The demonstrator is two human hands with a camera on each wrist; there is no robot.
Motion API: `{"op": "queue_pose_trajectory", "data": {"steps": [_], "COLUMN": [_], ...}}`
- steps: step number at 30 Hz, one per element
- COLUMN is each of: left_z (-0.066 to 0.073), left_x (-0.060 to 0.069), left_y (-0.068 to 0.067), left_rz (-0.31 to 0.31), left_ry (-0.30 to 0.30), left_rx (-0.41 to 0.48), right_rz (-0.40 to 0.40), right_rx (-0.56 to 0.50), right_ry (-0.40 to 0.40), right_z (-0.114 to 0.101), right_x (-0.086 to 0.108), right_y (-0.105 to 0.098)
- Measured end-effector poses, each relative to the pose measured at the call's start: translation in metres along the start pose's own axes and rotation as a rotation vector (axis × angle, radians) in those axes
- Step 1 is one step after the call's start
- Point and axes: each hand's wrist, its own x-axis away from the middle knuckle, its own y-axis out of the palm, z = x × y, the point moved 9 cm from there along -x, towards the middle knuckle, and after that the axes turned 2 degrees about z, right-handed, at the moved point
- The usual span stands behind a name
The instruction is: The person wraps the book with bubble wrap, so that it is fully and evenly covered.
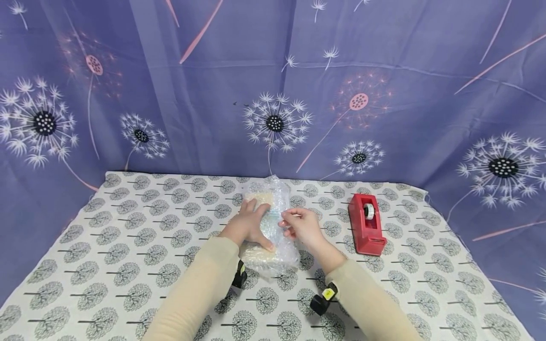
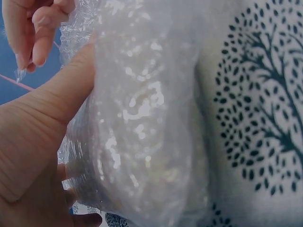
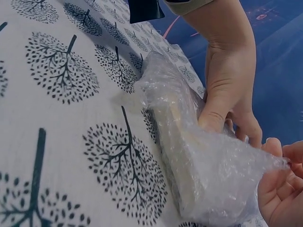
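Note:
A package in clear bubble wrap (image 1: 256,256) lies on the table, with something pale yellowish showing through the layers. My left hand (image 1: 249,226) holds it from above, thumb and fingers spread across its surface. In the right wrist view the left thumb (image 3: 214,120) presses into the wrap. At the package's right side my right hand (image 1: 305,226) pinches an edge of the bubble wrap (image 3: 232,165), which stretches to a point at the fingertips. A small clear bit shows at those fingertips in the left wrist view; whether it is wrap or tape I cannot tell.
To the right stands a red tape dispenser (image 1: 366,237) with a tape roll (image 1: 368,211) in it. A white cloth (image 1: 141,284) with grey tree prints covers the table. Behind the table's far edge hangs a purple-blue dandelion curtain (image 1: 204,118).

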Motion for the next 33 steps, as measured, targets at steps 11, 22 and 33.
{"op": "queue_pose_trajectory", "data": {"steps": [11,22,33], "left_z": [-0.001,-0.002,-0.001], "left_x": [0.0,-0.001,0.0], "left_y": [0.001,0.002,0.002], "left_rz": [-0.023,-0.031,-0.035], "left_ry": [-0.015,-0.027,-0.029], "left_rx": [-0.006,-0.035,-0.031], "right_rz": [0.001,-0.03,-0.036], "right_rx": [0.029,0.126,0.138], "right_ry": [0.032,0.067,0.119], "right_z": [0.001,0.0,-0.004], "right_x": [-0.006,-0.014,-0.016], "right_y": [0.008,0.017,0.021]}}
